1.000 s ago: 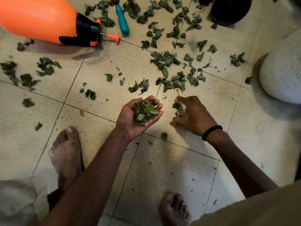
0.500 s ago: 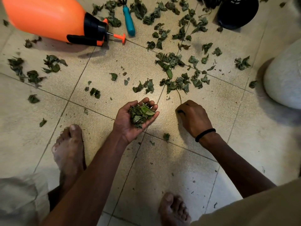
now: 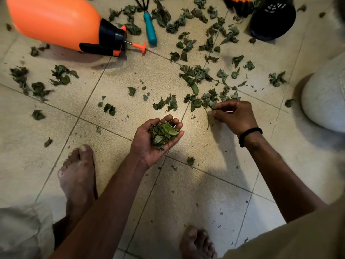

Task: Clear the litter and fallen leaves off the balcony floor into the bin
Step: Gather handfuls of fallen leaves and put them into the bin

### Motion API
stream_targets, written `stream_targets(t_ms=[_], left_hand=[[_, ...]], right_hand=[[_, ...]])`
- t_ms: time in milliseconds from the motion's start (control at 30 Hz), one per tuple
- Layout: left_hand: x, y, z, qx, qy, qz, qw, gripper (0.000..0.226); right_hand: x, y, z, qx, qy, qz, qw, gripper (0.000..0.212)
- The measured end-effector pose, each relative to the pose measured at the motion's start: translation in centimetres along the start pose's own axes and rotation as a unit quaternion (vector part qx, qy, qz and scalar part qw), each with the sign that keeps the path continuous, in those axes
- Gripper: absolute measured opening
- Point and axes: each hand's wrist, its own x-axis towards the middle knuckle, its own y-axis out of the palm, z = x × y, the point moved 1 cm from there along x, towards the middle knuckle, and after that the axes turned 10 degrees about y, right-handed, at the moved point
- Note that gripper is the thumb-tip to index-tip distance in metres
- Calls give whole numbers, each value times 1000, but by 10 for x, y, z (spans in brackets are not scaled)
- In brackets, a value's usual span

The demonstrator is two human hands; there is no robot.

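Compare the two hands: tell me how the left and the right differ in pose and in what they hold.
The left hand is palm up, cupped, carrying a pile of gathered leaves; the right hand is knuckles up, fingers curled, pinching a thin stem among the floor leaves. The left hand hovers nearer the body; the right reaches further out toward the litter. The right wrist wears a black band; the left wrist is bare. Both are bare hands held low over the tiles.

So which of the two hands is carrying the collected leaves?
The left hand, palm up and cupped around a pile of green leaves. The right hand only pinches a thin stem at the floor.
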Motion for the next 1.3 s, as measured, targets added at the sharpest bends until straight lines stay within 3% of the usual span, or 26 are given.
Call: stream_targets(t_ms=[133,233,367,433,500,600,667,733,833,933,1033,1300], left_hand=[[-1,2,0,-7,6,0,1000,37],[-4,2,-4,-10,16,-1,1000,37],[-8,-5,-14,-15,36,-14,999,36],[-9,-8,-16,-21,41,-17,999,36],[-10,-9,-18,-24,45,-19,999,35],[-9,-8,-18,-24,47,-21,998,36],[-9,-7,-19,-24,49,-22,998,37],[-9,-5,-20,-28,51,-21,998,38],[-7,-5,-19,-23,49,-21,998,39],[-7,-7,-18,-18,45,-22,999,36],[-9,-12,-21,-20,51,-20,998,35],[-13,-14,-46,-46,95,-21,994,37]], right_hand=[[8,24,5,-207,-97,-47,973,13],[7,45,4,-357,-176,-79,914,17],[2,55,12,-468,-181,-104,859,10],[6,55,15,-455,-184,-103,865,9],[14,51,18,-394,-165,-90,900,9],[21,32,18,-251,-56,-17,966,11],[12,17,17,-124,16,40,991,13],[-13,11,16,-90,18,93,991,14],[-59,25,1,-199,-45,140,969,18],[-87,46,-24,-267,-124,146,944,22],[-92,58,-43,-250,-179,142,941,23],[-96,65,-47,-152,-122,79,978,16]])
